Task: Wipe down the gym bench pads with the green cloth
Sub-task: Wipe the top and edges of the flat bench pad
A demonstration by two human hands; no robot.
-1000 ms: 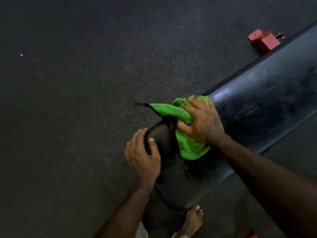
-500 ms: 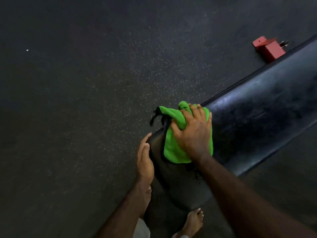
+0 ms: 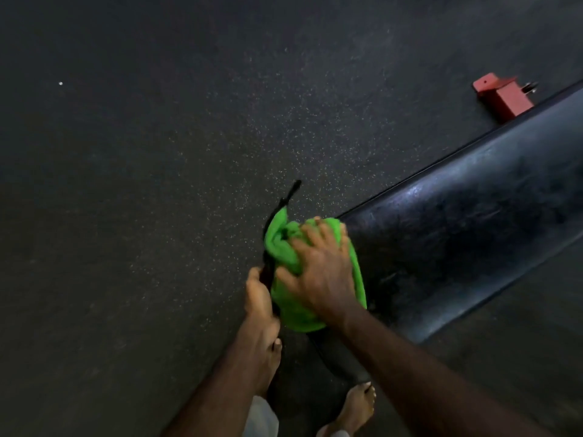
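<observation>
A long black bench pad (image 3: 467, 228) runs from the lower middle up to the right edge, its surface glossy in streaks. The green cloth (image 3: 293, 307) is bunched over the pad's near end. My right hand (image 3: 318, 272) lies on top of the cloth with fingers spread and bent over it, pressing it onto the pad. My left hand (image 3: 257, 293) is edge-on against the pad's left side, beside the cloth, fingers fairly straight. A thin black strip (image 3: 288, 197) sticks up from the cloth's upper left corner.
Dark speckled rubber floor (image 3: 157, 184) fills the left and top. A red metal frame foot (image 3: 503, 96) stands beyond the pad at upper right. My bare feet (image 3: 356, 408) are on the floor under the pad's near end.
My right hand has slid the cloth left and down over the pad's near end. My left hand turned from gripping the end to lying edge-on along its side.
</observation>
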